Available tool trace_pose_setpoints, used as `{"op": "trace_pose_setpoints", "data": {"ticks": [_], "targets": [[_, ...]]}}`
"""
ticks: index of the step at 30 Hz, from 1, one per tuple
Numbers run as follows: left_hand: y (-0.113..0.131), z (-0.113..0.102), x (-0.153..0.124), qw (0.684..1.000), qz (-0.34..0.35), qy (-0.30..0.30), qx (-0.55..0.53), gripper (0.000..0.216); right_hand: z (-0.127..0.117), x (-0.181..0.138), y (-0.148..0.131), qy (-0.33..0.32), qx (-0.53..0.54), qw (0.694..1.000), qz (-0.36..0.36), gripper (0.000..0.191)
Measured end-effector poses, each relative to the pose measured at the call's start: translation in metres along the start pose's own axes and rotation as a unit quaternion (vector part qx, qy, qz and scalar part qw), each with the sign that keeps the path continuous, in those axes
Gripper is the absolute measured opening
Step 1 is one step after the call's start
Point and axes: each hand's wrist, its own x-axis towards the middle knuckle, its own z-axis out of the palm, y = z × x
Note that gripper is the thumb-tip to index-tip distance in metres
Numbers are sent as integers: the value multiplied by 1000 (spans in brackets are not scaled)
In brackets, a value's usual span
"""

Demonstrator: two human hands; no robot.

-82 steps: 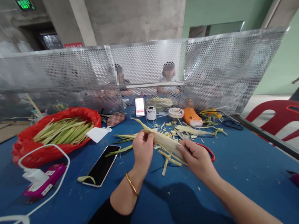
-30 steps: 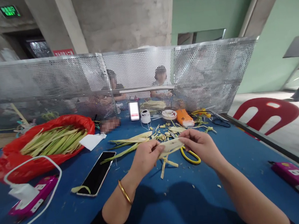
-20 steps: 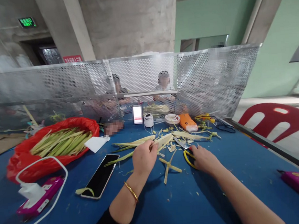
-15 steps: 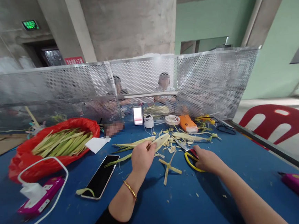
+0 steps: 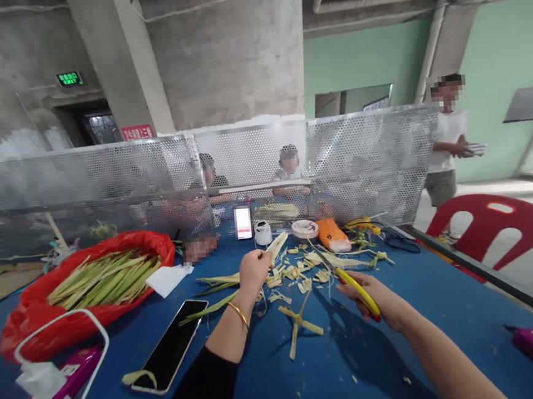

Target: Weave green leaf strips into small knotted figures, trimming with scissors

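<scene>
My left hand point(image 5: 255, 270) is closed on a pale strip of husk point(image 5: 278, 248), which sticks out beyond the fingers toward the upper right. In my right hand point(image 5: 371, 296) are scissors point(image 5: 357, 292) with yellow and red handles, the blades pointing away to the upper left. Cut husk scraps point(image 5: 302, 271) lie scattered between and beyond both hands. Nearer to me, a cross-shaped piece of folded husk point(image 5: 300, 323) rests on the blue table. Longer green-and-cream strips point(image 5: 218, 283) lie left of my left hand.
A red plastic bag point(image 5: 15, 317) full of husk leaves stands left. Before it are a phone point(image 5: 170, 348) and a purple power strip point(image 5: 55, 394). A thread spool point(image 5: 263, 232), a bowl point(image 5: 304, 229) and an orange packet point(image 5: 333, 236) line the mesh divider point(image 5: 253, 151). A person point(image 5: 448, 136) stands right.
My right hand has lifted the scissors from the table and grips them. My left hand has shifted slightly, still with the husk strip. A person has come into view at right.
</scene>
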Motion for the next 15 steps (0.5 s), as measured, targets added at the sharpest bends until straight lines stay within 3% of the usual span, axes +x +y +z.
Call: {"op": "trace_pose_setpoints", "data": {"ticks": [5,11,15], "targets": [[11,5,5,998,42,27,41,24,2,3,-2,4,82,995,-57,63],[14,14,0,995,69,44,58,23,14,-5,-9,-53,-11,992,-115,61],[14,24,-4,996,82,15,32,24,17,-7,-7,-56,-66,989,-121,61]]}}
